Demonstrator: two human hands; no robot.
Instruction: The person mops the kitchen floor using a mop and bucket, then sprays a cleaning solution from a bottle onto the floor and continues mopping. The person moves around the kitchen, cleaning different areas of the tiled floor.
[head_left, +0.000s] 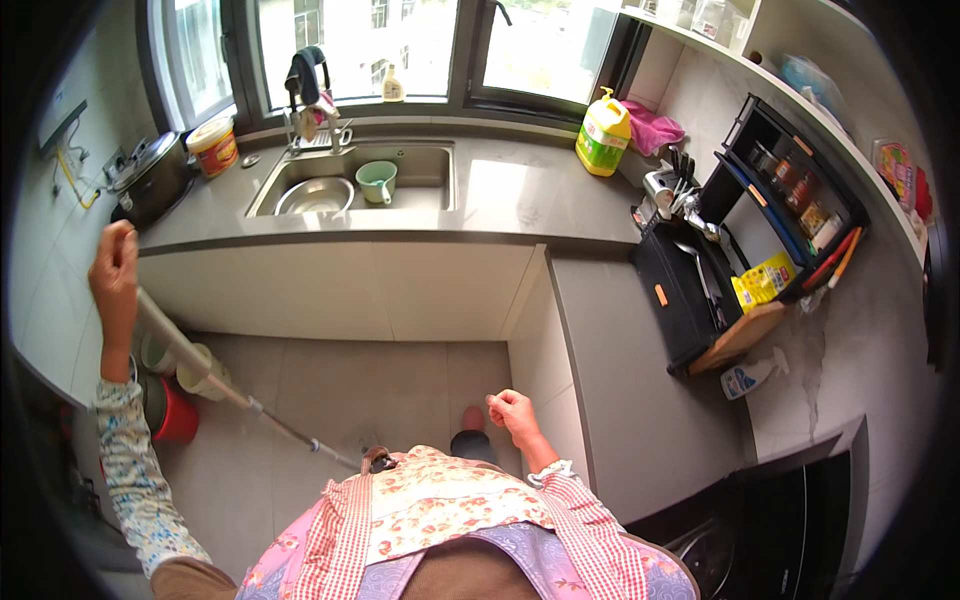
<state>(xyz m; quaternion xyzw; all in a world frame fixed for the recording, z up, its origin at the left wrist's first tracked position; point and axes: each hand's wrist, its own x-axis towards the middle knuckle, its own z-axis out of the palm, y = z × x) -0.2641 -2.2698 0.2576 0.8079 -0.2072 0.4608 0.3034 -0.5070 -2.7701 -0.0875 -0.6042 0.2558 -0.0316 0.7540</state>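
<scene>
My left hand (115, 274) is raised at the far left, its fingers curled around the upper end of a metal pole (199, 358). The pole slants down to the right across the floor, and its lower end is hidden behind my apron (450, 495). My right hand (514, 417) is in front of my body at lower centre, with its fingers curled in and nothing visible in them. Below it a pink shoe (472, 418) shows on the tiled floor.
A red bucket (176, 411) and pale buckets (202, 373) stand at left. Ahead, the grey counter (517, 187) has a sink (420, 196) holding a metal basin (315, 196) and green dipper (376, 178). At right are a black rack (675, 292), spray bottle (750, 376) and stove (780, 517).
</scene>
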